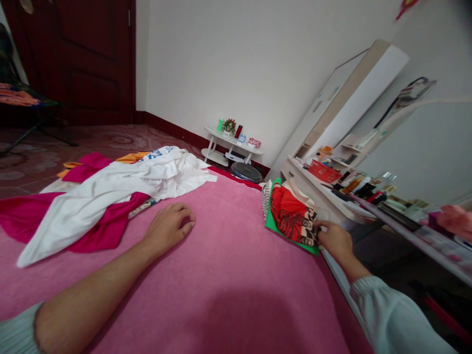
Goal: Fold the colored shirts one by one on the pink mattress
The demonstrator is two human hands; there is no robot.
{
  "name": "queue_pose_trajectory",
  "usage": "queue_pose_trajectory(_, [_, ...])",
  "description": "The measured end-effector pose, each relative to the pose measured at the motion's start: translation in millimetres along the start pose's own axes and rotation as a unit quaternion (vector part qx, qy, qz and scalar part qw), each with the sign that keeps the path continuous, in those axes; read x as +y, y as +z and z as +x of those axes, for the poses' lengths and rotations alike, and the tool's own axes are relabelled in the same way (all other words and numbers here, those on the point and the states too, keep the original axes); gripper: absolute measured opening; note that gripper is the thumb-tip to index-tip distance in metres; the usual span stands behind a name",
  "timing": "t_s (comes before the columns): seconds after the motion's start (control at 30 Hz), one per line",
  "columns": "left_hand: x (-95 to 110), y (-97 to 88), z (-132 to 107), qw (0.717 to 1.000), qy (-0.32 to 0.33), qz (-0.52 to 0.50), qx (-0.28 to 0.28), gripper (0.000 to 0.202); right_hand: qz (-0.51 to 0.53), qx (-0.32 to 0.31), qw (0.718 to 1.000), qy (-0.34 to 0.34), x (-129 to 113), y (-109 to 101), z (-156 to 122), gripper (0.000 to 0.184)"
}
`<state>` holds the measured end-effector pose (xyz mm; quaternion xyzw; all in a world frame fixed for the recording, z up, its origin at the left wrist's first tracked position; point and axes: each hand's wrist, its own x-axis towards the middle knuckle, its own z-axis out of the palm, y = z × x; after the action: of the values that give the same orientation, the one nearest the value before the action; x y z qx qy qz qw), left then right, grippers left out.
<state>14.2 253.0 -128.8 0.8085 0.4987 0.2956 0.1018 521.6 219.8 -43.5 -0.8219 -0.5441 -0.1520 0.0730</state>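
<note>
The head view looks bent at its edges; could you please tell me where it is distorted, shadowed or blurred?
Head view: wide-angle distortion tilts the tall white cabinet. Head view: soft even light, one dim shadow low on the pink fleece bedspread. Head view: the right edge is smeared, while the left hand and right hand are sharp.

White wall [239, 59], dark red door [92, 59], patterned floor [37, 157], white shelf [232, 145].

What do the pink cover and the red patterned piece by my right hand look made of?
The pink cover: seemingly napped, towel-like fabric, matte, fuzzy grain. The red patterned piece at the right hand: thin printed cloth, softly creased; knit or woven unclear.
</note>
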Motion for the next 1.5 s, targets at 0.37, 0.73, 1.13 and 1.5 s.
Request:
queue_pose_trajectory(0.37, [-0.6,0.3,1.1,1.0,-0.007,-0.008,-0.007,0.014,0.148,0.064,0.984,0.074,-88.9,24.8,96.2,0.088])
queue_pose_trajectory(0.73, [-0.6,0.2,2.2,1.0,-0.01,-0.017,-0.007,0.013,0.251,0.109,0.961,-0.034,-113.2,27.2,122.5,0.056])
queue_pose_trajectory(1.13, [-4.4,2.1,3.1,1.0,0.014,-0.008,-0.008,0.014,0.047,0.065,0.984,-0.162,-120.9,35.3,35.8,0.052])
queue_pose_trajectory(1.5, [-6.8,3.4,3.4,1.0,0.01,-0.003,-0.009,0.015,0.233,0.255,0.936,0.064,-63.0,32.1,39.4,0.043])
